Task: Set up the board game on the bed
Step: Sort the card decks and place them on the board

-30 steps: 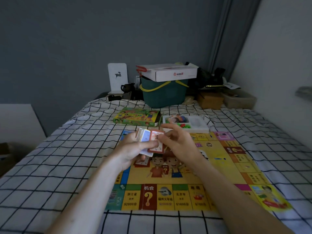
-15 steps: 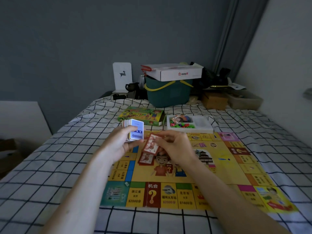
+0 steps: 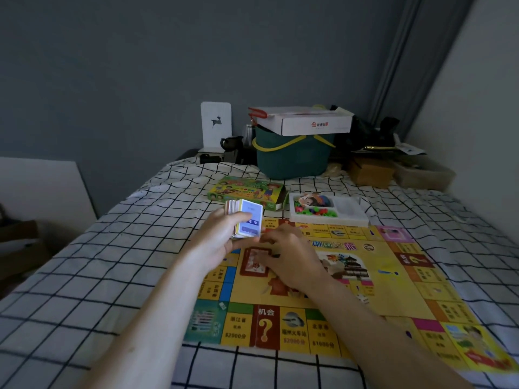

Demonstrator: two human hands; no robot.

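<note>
A yellow game board (image 3: 393, 290) lies flat on the checked bed sheet (image 3: 98, 276). My left hand (image 3: 222, 242) grips a thick stack of cards (image 3: 247, 220) above the board's far left corner, blue card facing me. My right hand (image 3: 292, 256) is down on the board, its fingers on a small pile of red cards (image 3: 254, 265) lying left of the board's centre picture. Whether the fingers still pinch the top card is hidden by the hand.
The green game box (image 3: 247, 192) and a white tray of coloured pieces (image 3: 328, 210) sit just beyond the board. A teal basket (image 3: 292, 155) with a white carton (image 3: 306, 122) on it stands at the bed's far end, with other boxes to its right.
My right hand took a red card away from the stack and lowered it onto the red pile on the board. My left hand lifted the stack slightly up and left.
</note>
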